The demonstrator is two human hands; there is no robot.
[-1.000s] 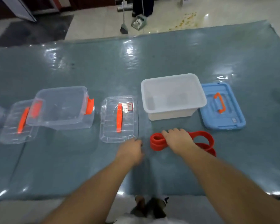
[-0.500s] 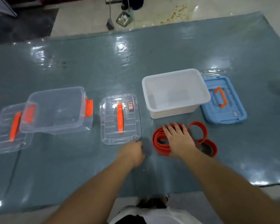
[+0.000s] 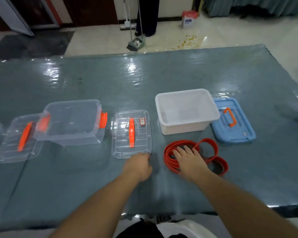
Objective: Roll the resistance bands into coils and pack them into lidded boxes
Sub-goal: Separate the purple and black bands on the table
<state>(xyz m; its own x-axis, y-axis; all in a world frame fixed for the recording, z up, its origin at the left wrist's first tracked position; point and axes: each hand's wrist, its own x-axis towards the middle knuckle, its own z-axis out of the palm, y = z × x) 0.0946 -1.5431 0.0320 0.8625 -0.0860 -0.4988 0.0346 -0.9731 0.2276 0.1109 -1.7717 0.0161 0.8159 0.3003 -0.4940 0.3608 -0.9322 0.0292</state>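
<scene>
The right hand (image 3: 189,160) lies flat, fingers straight and spread, pressing on the red resistance band (image 3: 169,157) — a loose, sprawling set of loops on the table (image 3: 144,79), not coiled tight; the band sits at six o'clock of the white box (image 3: 186,121), which stands open, its blue lid (image 3: 239,133) just beside it at three o'clock. The left hand (image 3: 138,166) rests with fingers curled at the near edge of a clear lid (image 3: 122,148), whether it pinches that lid I cannot tell; a clear box (image 3: 72,121) stands at nine o'clock of that lid — a second clear lid (image 3: 10,148) partly beneath it
</scene>
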